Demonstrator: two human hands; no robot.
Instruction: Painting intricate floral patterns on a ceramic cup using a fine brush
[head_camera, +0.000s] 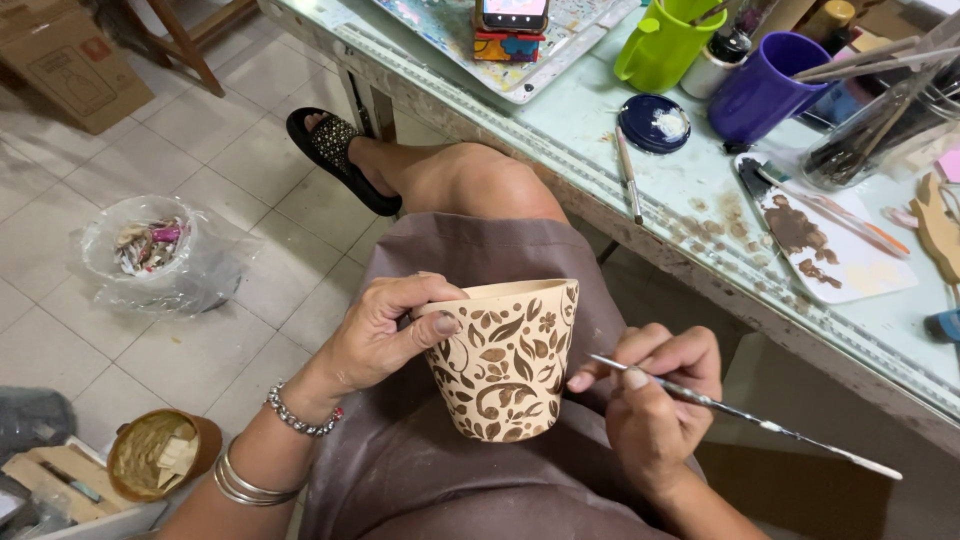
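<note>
Left hand (385, 330) grips the rim of a cream clay pot (505, 365), thumb pressed on the outer wall and fingers curled over the lip; the pot lies tilted on the person's lap, its side covered with brown leaf and vine patterns. Right hand (655, 395) pinches a thin paintbrush (740, 412) between thumb and fingers, the bristle end touching the pot's lower right side and the handle pointing away to the right.

Beyond the knee, the worktop (560, 120) carries a green mug (665, 45) and a purple mug (765, 85), each holding tools whose kind I cannot make out. A clear jar (870, 135) lies near them, packed with brushes. One round dark lid (653, 122) holds a dab of white paint, and a single spare brush (628, 175) lies just beside it. A white palette (830, 240) bears brown paint smears.

On the floor, a clear plastic bag (160, 255) holds scraps, and a brown bowl (160, 452) contains pale pieces.
</note>
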